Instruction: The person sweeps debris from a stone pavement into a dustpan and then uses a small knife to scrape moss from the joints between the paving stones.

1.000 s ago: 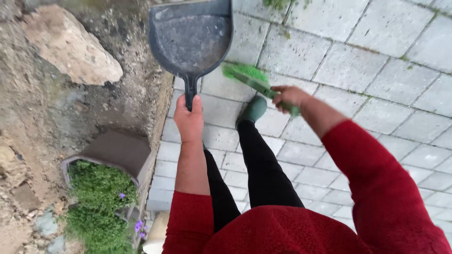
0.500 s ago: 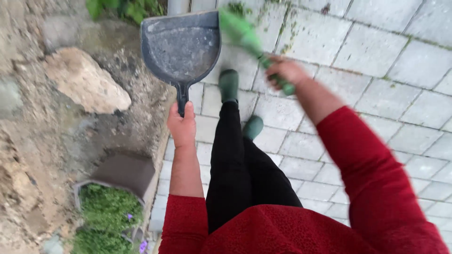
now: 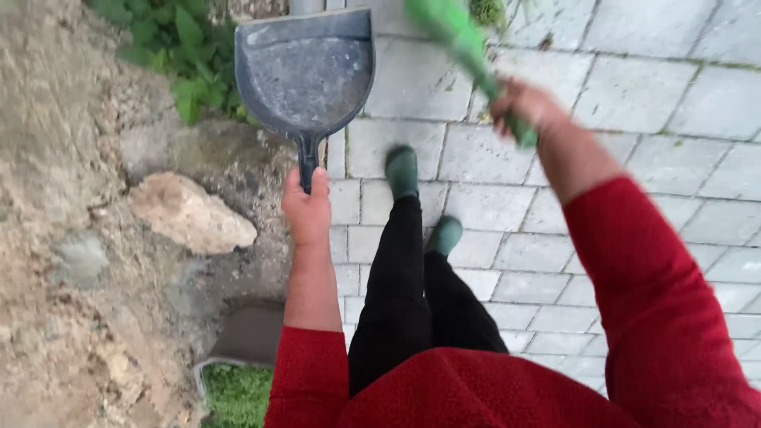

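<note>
Dustpan in my left hand, green brush in my right, over grey paving.

My left hand (image 3: 307,208) has its fingers wrapped round the handle of the dustpan (image 3: 307,73), upper centre of frame; its long axis runs up the picture, open mouth pointing to the top edge. My right hand (image 3: 523,107), upper right, grips the brush (image 3: 458,36), blurred, slanting up-left with its head beside the pan. A rock (image 3: 190,212) lies at centre left on dirt.
</note>
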